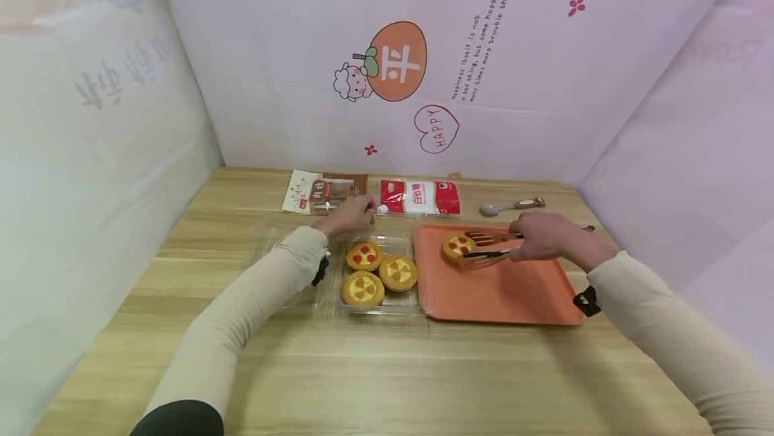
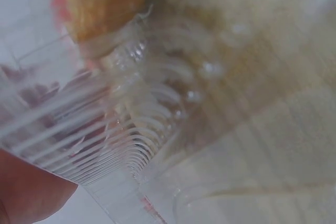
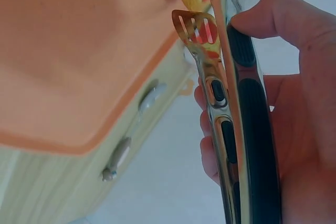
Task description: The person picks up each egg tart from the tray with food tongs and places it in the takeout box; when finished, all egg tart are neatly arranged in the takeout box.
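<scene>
My right hand (image 1: 544,238) grips metal tongs (image 3: 247,114) with black handle grips and slotted ends. In the head view, the tongs' ends lie on either side of an egg tart (image 1: 456,246) with red pieces on top, over the orange tray (image 1: 502,298). To the left is a clear plastic container (image 1: 387,310) with three tarts in it: one red-topped tart (image 1: 363,256) and two yellow-topped ones. My left hand (image 1: 353,214) holds the container's far edge with curled fingers. One fingertip (image 2: 31,190) shows beside the ribbed plastic in the left wrist view.
Behind the container lie a brown-and-white packet (image 1: 323,193) and a red-and-white packet (image 1: 420,197). A metal spoon (image 1: 510,206) lies beyond the tray. Patterned walls (image 1: 514,134) enclose the wooden table (image 1: 387,382) at the back and sides.
</scene>
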The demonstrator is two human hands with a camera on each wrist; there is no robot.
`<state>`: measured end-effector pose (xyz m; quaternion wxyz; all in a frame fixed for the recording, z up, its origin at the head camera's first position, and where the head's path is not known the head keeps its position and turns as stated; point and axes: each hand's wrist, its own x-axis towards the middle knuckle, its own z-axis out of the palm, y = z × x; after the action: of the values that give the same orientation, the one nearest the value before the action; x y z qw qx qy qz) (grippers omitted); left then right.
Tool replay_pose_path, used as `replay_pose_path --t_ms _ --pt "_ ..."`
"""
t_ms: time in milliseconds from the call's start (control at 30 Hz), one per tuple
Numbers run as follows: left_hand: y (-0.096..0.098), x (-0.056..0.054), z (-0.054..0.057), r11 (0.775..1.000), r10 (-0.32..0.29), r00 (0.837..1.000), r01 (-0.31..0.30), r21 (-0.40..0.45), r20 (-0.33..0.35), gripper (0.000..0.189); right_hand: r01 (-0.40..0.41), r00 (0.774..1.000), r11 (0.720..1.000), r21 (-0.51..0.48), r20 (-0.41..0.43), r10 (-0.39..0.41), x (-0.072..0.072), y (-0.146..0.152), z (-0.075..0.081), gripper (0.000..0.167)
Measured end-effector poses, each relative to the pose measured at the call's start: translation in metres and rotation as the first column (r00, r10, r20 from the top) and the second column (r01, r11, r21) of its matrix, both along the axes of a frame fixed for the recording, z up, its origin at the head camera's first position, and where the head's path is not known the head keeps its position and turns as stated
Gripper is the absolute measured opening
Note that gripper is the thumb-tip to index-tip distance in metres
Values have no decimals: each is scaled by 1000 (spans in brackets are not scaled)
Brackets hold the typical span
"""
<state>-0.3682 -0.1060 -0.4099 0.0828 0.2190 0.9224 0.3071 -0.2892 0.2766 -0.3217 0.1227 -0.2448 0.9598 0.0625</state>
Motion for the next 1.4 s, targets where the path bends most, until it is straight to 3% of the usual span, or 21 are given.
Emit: replay_pose_path --t_ms 300,500,633,733,1000,1133,1400 --pt "2 1 0 1000 -1 1000 2 1 -19 21 -46 997 998 -31 -55 45 -1 -5 -1 41" --pt "-1 2 -1 1000 -1 999 1 -1 -43 21 -62 991 994 -93 -128 50 -4 -20 23 40" --pt "-4 1 -2 1000 0 999 0 6 -33 22 -104 983 989 -101 -160 86 -8 -47 41 39" --pt "-4 0 -3 1000 1 1000 -1 7 -30 21 -151 974 986 -74 -179 135 -11 -70 45 37" --pt "-1 0 -4 1000 -25 999 25 8 -46 21 -337 914 941 30 -229 335 -12 -118 34 28" --pt "-1 2 1 1000 -22 999 22 8 -35 20 -368 889 923 115 -246 385 -13 -131 31 17" --pt "-3 2 0 1000 -9 999 9 4 -37 17 -366 898 914 176 -192 397 -13 -149 27 15"
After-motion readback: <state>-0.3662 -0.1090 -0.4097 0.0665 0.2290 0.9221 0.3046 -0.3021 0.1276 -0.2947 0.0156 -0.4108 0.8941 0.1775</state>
